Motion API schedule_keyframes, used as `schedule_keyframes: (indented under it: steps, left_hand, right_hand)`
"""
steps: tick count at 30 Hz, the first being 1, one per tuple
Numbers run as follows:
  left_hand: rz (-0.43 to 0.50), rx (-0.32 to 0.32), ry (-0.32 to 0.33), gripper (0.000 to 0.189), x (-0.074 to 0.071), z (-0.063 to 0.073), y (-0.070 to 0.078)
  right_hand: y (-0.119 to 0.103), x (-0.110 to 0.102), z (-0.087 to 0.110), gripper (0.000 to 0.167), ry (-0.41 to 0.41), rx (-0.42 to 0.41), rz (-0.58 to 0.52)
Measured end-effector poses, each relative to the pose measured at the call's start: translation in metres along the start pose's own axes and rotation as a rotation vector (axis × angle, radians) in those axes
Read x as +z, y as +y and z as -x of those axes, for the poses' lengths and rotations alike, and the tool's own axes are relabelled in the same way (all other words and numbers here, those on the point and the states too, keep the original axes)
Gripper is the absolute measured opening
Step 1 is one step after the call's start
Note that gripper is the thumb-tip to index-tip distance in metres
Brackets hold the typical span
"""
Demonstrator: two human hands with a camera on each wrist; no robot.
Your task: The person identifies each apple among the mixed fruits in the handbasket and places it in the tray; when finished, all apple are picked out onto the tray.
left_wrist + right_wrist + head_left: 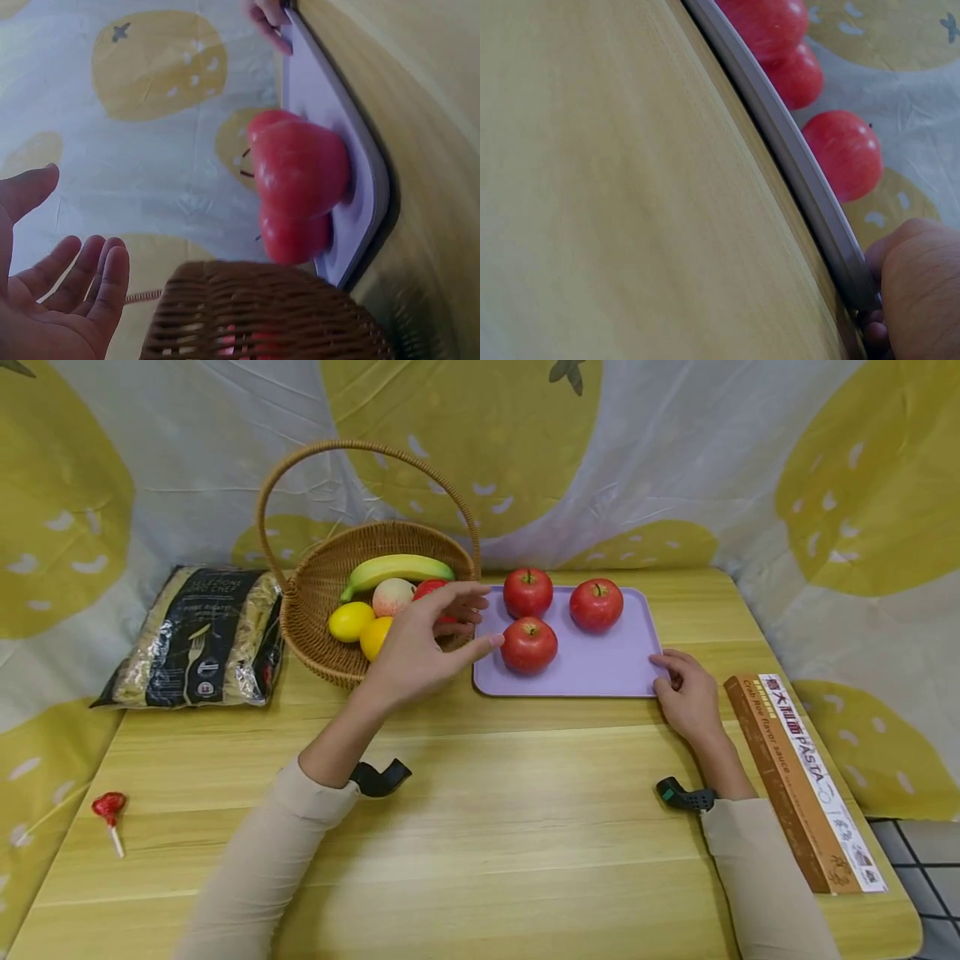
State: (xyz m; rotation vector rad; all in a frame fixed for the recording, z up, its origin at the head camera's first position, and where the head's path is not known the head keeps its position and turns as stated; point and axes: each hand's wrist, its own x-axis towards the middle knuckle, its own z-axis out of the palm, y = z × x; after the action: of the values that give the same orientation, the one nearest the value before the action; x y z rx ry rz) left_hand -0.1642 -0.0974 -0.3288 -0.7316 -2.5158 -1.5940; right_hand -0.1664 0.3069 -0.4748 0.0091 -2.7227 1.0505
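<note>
My left hand (420,647) hovers over the right side of a wicker basket (311,647), fingers loosely bent, thumb apart from them. Nothing is between them in the left wrist view, where the hand (64,307) is above the basket's rim. The thumb tip is close to the front apple (528,646) on a lilac tray (600,664). Two more red apples, one at back left (528,593) and one at right (596,605), sit on the tray. With my right hand (688,697) I pinch the tray's right edge; some of its fingers are hidden.
In the basket lie a banana (397,568), a peach (393,597), a lemon (351,622), an orange-yellow fruit (373,639) and a partly hidden red fruit (431,587). A pasta bag (202,639) stands left, a lollipop (110,810) front left, a pasta box (806,785) right.
</note>
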Motion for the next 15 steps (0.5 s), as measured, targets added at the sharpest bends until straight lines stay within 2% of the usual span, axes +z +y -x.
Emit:
schedule_keyframes:
  steps: [7,11,15]
  left_hand:
    - [-0.141,-0.096,0.045,0.062,-0.039,-0.017,-0.020]
    - [-0.208,-0.167,0.020,0.070,-0.057,-0.024,-0.029]
    - [-0.288,-0.231,-0.037,0.079,-0.068,-0.030,-0.033]
  right_hand:
    - [-0.001,0.000,0.000,0.039,0.001,-0.001,-0.002]
    - [-0.001,0.000,0.001,0.039,-0.007,0.004,-0.001]
    - [-0.001,-0.001,0.000,0.039,-0.008,0.010,0.004]
